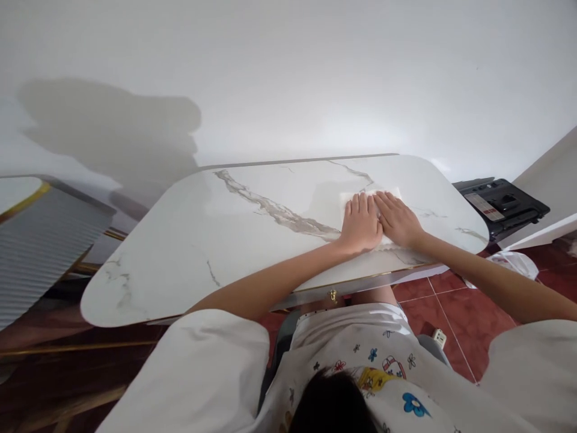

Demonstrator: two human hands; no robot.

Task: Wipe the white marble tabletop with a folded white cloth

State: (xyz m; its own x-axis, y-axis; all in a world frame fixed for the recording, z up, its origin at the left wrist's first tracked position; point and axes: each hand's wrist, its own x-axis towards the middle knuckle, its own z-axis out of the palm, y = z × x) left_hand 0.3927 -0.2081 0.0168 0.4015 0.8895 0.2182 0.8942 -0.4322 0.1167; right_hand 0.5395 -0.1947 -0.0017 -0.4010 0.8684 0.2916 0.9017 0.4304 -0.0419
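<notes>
A white cloth or tissue (391, 240) lies on the marble-patterned table (252, 252), right of its middle. Both hands press on it, side by side and touching. My left hand (362, 224) lies flat, palm down, its fingers stretched toward the wall. Angled in from the right, my right hand (397, 218) also rests flat with fingers extended. Most of the cloth is hidden beneath the hands; its edges show behind and in front of them.
A white wall (293, 78) stands behind the table. A black case (507, 204) is at the right. Ribbed grey furniture (49, 240) stands at the left. A gold drawer knob (332, 295) shows below the front edge. A white socket block (439, 338) is on the red floor.
</notes>
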